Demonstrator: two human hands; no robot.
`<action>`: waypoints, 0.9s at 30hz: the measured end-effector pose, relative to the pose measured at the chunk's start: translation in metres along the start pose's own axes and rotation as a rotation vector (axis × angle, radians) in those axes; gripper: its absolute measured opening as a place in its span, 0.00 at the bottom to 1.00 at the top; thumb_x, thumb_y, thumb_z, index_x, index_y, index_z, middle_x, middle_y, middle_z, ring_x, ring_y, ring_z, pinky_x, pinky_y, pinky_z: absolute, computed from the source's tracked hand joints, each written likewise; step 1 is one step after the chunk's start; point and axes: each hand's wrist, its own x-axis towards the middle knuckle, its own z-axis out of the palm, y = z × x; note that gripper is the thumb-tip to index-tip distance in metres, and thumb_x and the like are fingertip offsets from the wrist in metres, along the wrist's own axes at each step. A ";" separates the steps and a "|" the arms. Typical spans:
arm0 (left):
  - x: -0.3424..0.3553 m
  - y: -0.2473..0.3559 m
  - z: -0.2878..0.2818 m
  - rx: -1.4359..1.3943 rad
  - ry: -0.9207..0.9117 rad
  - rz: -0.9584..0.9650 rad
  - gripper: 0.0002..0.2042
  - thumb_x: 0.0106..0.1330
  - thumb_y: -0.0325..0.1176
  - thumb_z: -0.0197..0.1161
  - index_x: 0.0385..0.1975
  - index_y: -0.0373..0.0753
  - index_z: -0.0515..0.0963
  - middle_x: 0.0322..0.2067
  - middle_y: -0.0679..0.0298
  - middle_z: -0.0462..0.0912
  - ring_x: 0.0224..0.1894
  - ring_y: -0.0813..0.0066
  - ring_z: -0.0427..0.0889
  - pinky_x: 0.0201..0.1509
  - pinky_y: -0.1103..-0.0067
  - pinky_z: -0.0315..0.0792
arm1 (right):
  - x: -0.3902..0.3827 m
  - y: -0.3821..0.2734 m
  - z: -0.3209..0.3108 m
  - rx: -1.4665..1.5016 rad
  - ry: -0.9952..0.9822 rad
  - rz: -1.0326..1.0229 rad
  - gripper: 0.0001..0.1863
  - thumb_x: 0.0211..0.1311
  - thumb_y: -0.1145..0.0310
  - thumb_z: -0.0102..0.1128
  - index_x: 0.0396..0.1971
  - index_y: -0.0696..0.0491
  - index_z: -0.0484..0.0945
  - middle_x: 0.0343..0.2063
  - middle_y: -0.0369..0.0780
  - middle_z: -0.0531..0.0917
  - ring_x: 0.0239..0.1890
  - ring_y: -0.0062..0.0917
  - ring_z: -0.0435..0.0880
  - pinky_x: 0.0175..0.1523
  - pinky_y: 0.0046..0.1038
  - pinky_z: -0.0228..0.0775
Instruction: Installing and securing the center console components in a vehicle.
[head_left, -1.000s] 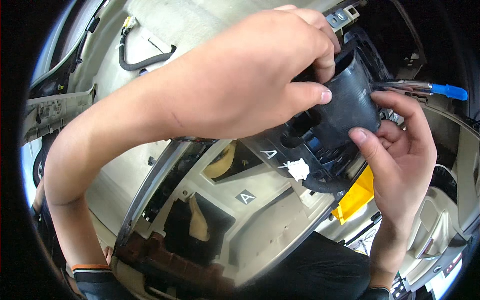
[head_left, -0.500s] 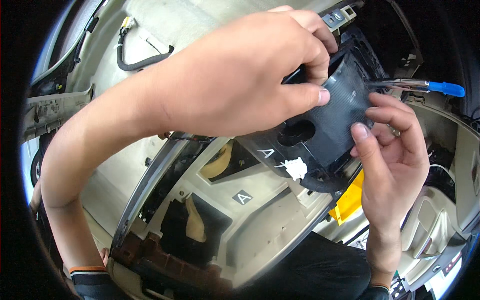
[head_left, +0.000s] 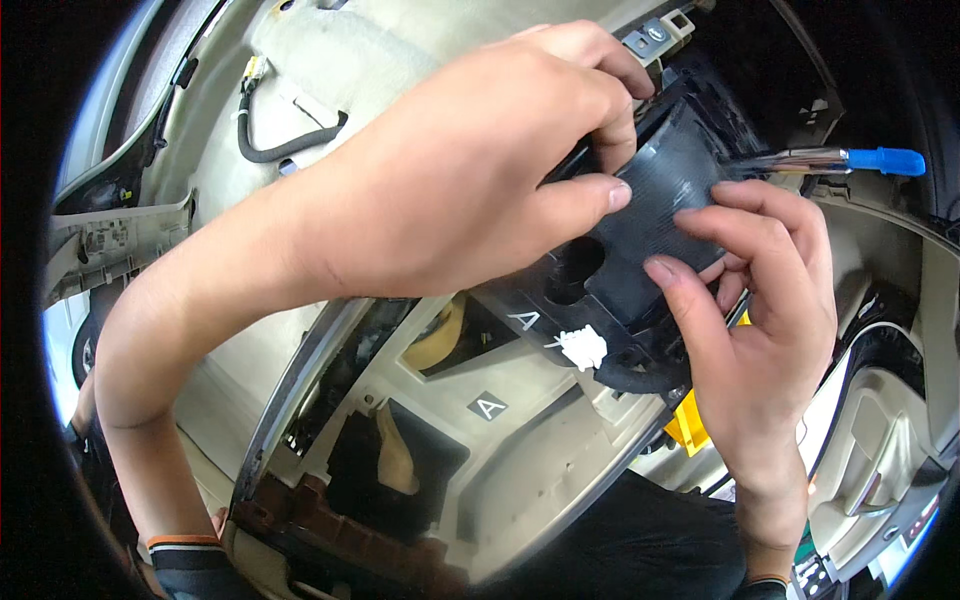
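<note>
A black trim part (head_left: 620,320), with a round hole and a textured cover piece (head_left: 665,205), slants across the upper right middle. My left hand (head_left: 480,150) reaches over its left side, thumb on the textured face and curled fingers at the upper-left edge. It looks pinched on the cover piece, though the palm side is hidden. My right hand (head_left: 765,270) is at the cover's right side, fingers bent but apart; its thumb and fingertips lie at or just over the surface. A white connector-like piece (head_left: 583,348) sits low on the trim part.
A metal tool with a blue end (head_left: 885,161) juts out at the right. Beneath is a beige panel (head_left: 540,460) with dark cutouts. A black cable (head_left: 290,150) with a pale connector lies upper left. A yellow object (head_left: 688,424) and beige door trim (head_left: 865,440) show at right.
Both hands have shifted slightly left in view, as has the black trim part. The right thumb and fingers reach farther in over the textured cover piece.
</note>
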 end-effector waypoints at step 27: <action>0.004 0.016 -0.007 0.088 -0.181 -0.070 0.30 0.57 0.28 0.67 0.63 0.37 0.73 0.64 0.48 0.70 0.65 0.49 0.69 0.70 0.61 0.64 | -0.003 -0.002 -0.013 -0.136 -0.175 -0.060 0.12 0.53 0.72 0.73 0.38 0.54 0.86 0.40 0.41 0.81 0.42 0.38 0.82 0.46 0.36 0.76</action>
